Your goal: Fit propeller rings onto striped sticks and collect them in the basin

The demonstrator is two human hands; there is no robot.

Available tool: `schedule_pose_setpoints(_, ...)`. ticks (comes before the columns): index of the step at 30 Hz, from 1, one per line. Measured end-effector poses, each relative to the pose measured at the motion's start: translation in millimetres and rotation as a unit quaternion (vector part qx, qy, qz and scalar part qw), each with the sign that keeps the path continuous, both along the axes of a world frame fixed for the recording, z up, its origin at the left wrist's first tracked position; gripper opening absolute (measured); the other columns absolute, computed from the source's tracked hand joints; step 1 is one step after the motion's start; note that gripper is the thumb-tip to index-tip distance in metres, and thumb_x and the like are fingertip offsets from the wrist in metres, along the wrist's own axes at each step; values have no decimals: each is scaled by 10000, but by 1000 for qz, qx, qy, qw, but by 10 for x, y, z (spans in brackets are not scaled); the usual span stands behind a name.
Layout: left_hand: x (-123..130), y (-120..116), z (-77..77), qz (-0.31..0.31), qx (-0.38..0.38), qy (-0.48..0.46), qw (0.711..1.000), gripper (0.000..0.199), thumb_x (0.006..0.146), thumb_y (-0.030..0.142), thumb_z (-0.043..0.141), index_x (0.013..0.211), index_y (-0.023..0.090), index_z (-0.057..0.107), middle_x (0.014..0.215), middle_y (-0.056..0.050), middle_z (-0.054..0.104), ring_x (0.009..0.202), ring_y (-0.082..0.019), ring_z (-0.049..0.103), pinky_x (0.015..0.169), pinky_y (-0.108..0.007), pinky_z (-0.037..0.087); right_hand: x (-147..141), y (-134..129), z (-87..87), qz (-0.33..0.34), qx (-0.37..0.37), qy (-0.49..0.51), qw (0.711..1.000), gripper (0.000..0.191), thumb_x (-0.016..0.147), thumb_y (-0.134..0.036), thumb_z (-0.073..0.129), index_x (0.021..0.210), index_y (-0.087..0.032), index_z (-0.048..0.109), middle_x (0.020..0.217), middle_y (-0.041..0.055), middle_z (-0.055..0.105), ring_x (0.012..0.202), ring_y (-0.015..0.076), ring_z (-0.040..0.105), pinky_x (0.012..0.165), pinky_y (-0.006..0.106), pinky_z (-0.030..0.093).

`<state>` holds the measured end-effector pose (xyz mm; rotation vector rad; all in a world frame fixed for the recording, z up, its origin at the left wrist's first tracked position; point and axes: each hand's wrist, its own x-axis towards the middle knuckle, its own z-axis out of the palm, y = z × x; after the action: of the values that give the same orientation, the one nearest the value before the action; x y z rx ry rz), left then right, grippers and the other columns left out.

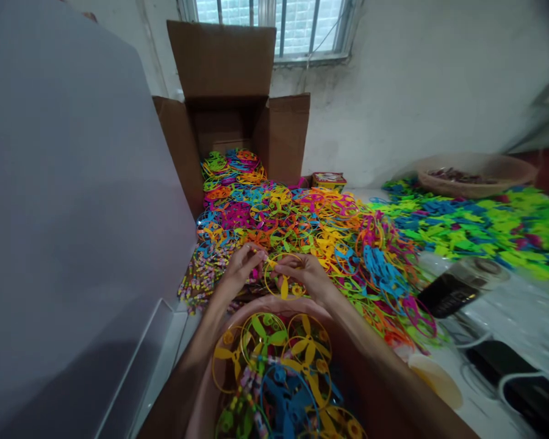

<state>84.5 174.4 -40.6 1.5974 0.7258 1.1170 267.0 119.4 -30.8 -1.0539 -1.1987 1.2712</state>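
Right at the centre of the frame, gripping a yellow plastic propeller ring in the right hand, thumb and fingers closed on its right side. Just opposite, pinching a tiny multicoloured piece in the left hand, fingertips brought together by the ring's upper left edge; too blurred to tell whether touching the ring.

Just below, at bottom centre, a round pink plastic basin, loaded with green ringed propellers, blue ringed propellers, more in yellow, and thin striped sticks.

Beyond the hands, spreading across the middle of the frame, a big heap of multicoloured plastic propeller rings, spilling from an open brown cardboard box at upper centre-left. Left of the left hand, a pile of small striped sticks.

Over at right, lots of flat green and blue plastic pieces, with a wide, pale round tub at their back edge. Lower down, lying tilted, a clear bottle with a dark label; near the lower right corner, a black oblong object. Filling the left side, a smooth pale panel.
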Motion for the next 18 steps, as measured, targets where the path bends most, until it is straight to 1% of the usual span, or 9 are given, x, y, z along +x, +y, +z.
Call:
schedule_pose_setpoints(5, -56, -48, 128, 13, 62, 47, 997, 270, 877, 463, 667, 885, 194, 690, 841, -26, 655, 784, -186, 603, 709, -267, 452, -2, -25, 26, 5, 1, -3, 1000, 259, 677, -426, 869, 677, -202, 739, 675, 25, 753, 545, 159, 656, 585, 271, 505)
schedule_pose_setpoints(7, -65, -59, 141, 4, 52, 43, 998, 284, 868, 479, 676, 891, 196, 695, 840, -28, 655, 776, -191, 598, 707, -274, 452, 0, -39, 41, 13, 12, -10, 1000, 261, 690, -430, 864, 676, -203, 735, 688, 26, 753, 533, 156, 650, 586, 275, 503)
schedule_pose_setpoints(11, -77, -75, 126, -18, 6, 0, 1000, 318, 856, 523, 684, 916, 212, 701, 843, -36, 649, 739, -196, 588, 686, -286, 451, 2, -61, 65, 34, 25, -6, 999, 250, 720, -429, 843, 686, -208, 733, 709, 26, 754, 531, 151, 643, 589, 280, 500)
schedule_pose_setpoints(14, -90, -85, 138, -15, 14, 15, 1000, 292, 848, 503, 698, 911, 218, 708, 853, -42, 652, 757, -205, 591, 698, -293, 456, 7, -72, 70, 44, 13, 9, 999, 252, 720, -429, 841, 690, -205, 729, 718, 27, 752, 519, 146, 631, 562, 276, 490)
schedule_pose_setpoints(18, -108, -92, 157, -26, 22, 24, 999, 231, 870, 455, 680, 924, 232, 707, 863, -40, 653, 764, -208, 591, 683, -295, 457, 2, -85, 88, 44, 9, 13, 999, 238, 708, -404, 850, 683, -200, 729, 703, 35, 746, 522, 150, 627, 550, 275, 489)
